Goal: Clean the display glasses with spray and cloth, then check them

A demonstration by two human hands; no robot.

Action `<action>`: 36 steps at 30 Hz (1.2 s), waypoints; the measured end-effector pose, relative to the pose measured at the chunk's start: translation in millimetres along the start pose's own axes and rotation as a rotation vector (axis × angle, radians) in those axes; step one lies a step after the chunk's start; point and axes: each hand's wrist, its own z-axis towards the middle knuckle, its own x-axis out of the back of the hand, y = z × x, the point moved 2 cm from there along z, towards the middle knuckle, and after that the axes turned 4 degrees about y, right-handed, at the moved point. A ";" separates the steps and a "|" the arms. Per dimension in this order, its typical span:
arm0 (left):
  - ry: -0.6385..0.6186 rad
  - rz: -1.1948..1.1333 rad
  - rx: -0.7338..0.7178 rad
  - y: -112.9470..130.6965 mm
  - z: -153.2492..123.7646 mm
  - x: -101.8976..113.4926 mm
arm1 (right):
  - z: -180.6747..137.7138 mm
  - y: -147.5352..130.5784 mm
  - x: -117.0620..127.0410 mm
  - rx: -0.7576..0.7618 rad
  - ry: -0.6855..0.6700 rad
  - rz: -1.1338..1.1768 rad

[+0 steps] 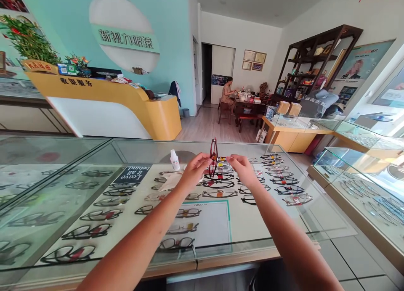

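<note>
A pair of dark red eyeglasses (214, 150) is held up over the glass display case (246, 234), turned so that its front shows nearly edge-on. My left hand (198, 165) has its fingers closed on the frame. To the right, my right hand (241, 167) is pinched at about the same height, seemingly on the end of a temple arm; its fingertips partly hide the contact. A small white bottle (174, 160) stands on the case top left of my hands. Beside it lies a pale cloth (170, 181), partly behind my left forearm.
Rows of eyeglasses (220, 183) lie under the glass, near a dark printed card (127, 175). More glass cases (362, 186) stand at right. Beyond are a yellow counter (164, 118), a seated person (227, 95) at a table, and another person in grey (318, 102).
</note>
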 end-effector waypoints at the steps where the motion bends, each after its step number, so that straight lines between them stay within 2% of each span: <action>1: 0.002 0.015 -0.012 1.8 -1.2 -0.1 | 0.3 -1.9 -9.7 0.012 -0.001 0.039; 3: 0.001 0.066 -0.038 3.5 -3.2 0.0 | -0.3 0.9 -23.3 0.035 0.021 0.078; 6: -0.024 0.150 -0.060 2.2 -5.2 -0.1 | -4.0 15.3 -30.6 0.051 0.053 0.082; 10: -0.039 0.155 -0.095 2.0 -7.3 -1.9 | -7.9 28.0 -27.6 0.041 0.015 0.104; 17: -0.034 0.236 -0.160 8.9 -11.9 -4.4 | -8.0 23.8 -25.3 -0.004 0.002 0.140; 32: -0.005 0.339 -0.192 6.8 -11.0 -5.9 | -5.9 30.9 -22.6 0.013 0.085 0.095; 36: 0.019 0.366 -0.198 2.7 -7.6 -2.5 | -2.7 37.6 -17.5 -0.068 0.091 0.088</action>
